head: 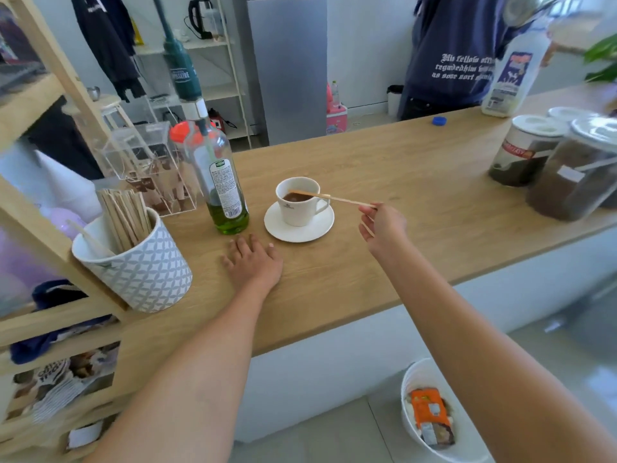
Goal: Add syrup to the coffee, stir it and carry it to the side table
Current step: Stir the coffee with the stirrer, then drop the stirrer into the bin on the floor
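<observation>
A: Where is the stirrer relative to the grip?

B: The right hand [384, 228] pinches one end of the wooden stirrer [330, 197] between fingertips; its grip is closed on the stick. The stick runs leftward, over the rim of the white cup [298, 202], its far tip above the dark coffee [297, 196]. Whether the tip touches the liquid cannot be told.

A: And the other hand?

B: The left hand [253, 262] lies flat on the tabletop [417, 208], fingers spread, holding nothing, just in front of the syrup bottle [222, 182] and the saucer [298, 225].

A: How do the cup and bottle stand?

B: The cup sits upright on the saucer, handle to the right. The bottle stands upright just left of the saucer, green syrup low inside, a pump fitted on top.

A: The surroundings?

B: A wooden tabletop. At left, a patterned holder [140, 265] filled with spare sticks, and a clear box [150, 165] behind it. At right, lidded jars [561, 168] and a milk jug [514, 75], a blue cap [439, 120] lying near. A bin [430, 412] stands on the floor below.

A: What is cut off?

B: A person in a dark hoodie [460, 51] behind the tabletop, cropped at the top edge. The bottle's label is too small to read.
</observation>
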